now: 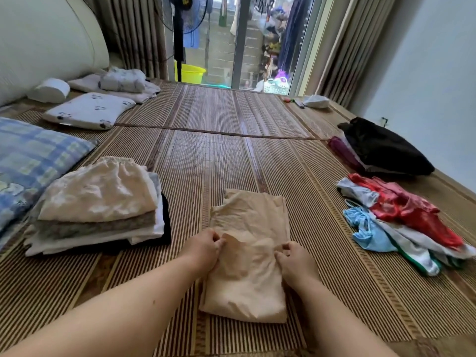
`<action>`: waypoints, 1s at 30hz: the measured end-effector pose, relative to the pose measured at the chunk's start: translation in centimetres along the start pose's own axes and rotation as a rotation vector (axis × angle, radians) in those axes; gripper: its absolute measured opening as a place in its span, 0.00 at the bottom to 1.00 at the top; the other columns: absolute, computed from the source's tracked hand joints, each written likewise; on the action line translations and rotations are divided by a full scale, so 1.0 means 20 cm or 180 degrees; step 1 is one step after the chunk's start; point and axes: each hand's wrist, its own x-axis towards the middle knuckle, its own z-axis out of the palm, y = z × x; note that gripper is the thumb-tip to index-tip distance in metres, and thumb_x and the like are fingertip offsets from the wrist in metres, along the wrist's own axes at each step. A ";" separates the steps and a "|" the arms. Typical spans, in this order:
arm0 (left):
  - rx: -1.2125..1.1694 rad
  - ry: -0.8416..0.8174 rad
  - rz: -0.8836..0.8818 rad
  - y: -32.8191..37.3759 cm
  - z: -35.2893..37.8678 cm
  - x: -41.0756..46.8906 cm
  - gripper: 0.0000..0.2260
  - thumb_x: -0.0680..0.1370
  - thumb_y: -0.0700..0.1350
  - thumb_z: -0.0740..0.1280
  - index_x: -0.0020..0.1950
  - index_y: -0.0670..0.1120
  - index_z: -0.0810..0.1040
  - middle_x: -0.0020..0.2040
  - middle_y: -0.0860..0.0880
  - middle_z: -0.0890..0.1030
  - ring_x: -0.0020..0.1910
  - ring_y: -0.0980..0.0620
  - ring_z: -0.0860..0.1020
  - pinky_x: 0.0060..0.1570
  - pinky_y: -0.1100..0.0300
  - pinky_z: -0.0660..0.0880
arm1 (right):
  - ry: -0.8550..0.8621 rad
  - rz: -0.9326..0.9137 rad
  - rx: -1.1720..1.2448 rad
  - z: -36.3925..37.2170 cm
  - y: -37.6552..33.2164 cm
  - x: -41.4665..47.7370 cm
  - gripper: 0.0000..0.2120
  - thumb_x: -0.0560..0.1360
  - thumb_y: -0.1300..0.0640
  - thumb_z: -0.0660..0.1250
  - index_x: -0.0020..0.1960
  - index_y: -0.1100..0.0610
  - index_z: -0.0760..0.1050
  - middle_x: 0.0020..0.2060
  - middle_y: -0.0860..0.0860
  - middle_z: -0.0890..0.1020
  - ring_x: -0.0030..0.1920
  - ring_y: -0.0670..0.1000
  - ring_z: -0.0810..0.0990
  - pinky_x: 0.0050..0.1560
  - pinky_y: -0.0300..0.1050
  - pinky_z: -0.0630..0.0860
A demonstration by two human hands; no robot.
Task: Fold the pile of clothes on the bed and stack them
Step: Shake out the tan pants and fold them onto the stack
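A beige garment (247, 279) lies partly folded on the bamboo mat (206, 155) in front of me. My left hand (203, 247) pinches its left edge near the middle fold. My right hand (293, 258) grips the right edge at the same height. To the left stands a stack of folded clothes (100, 204) with a cream piece on top. At the right lies a loose pile of unfolded clothes (401, 217) in red, light blue, white and green.
A blue checked pillow (33, 161) and a white printed pillow (87, 110) lie at the left. A black garment over something purple (383, 148) sits at the far right by the wall. A fan (180, 34) and a yellow tub (190, 72) stand beyond the bed.
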 end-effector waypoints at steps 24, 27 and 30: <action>0.0315 -0.0944 0.1422 -0.21 -0.15 -0.37 0.08 0.78 0.48 0.63 0.44 0.52 0.81 0.44 0.56 0.82 0.43 0.61 0.79 0.46 0.64 0.75 | -0.1170 -0.1436 -0.0141 -0.19 0.18 -0.36 0.08 0.69 0.54 0.62 0.34 0.44 0.74 0.28 0.42 0.76 0.30 0.41 0.72 0.31 0.34 0.67; -0.0892 -0.0817 0.0782 -0.16 -0.18 -0.40 0.13 0.80 0.43 0.62 0.39 0.53 0.81 0.37 0.54 0.82 0.36 0.59 0.77 0.35 0.68 0.71 | -0.1124 -0.1217 0.0496 -0.21 0.14 -0.35 0.13 0.74 0.61 0.62 0.36 0.46 0.75 0.27 0.44 0.76 0.28 0.41 0.70 0.28 0.34 0.65; -0.1422 -0.0628 0.0542 -0.04 -0.20 -0.34 0.12 0.81 0.41 0.59 0.45 0.47 0.82 0.40 0.51 0.83 0.41 0.54 0.80 0.39 0.62 0.75 | -0.0815 -0.1061 0.0833 -0.23 0.02 -0.25 0.09 0.78 0.59 0.61 0.43 0.50 0.78 0.36 0.46 0.81 0.34 0.43 0.76 0.33 0.34 0.70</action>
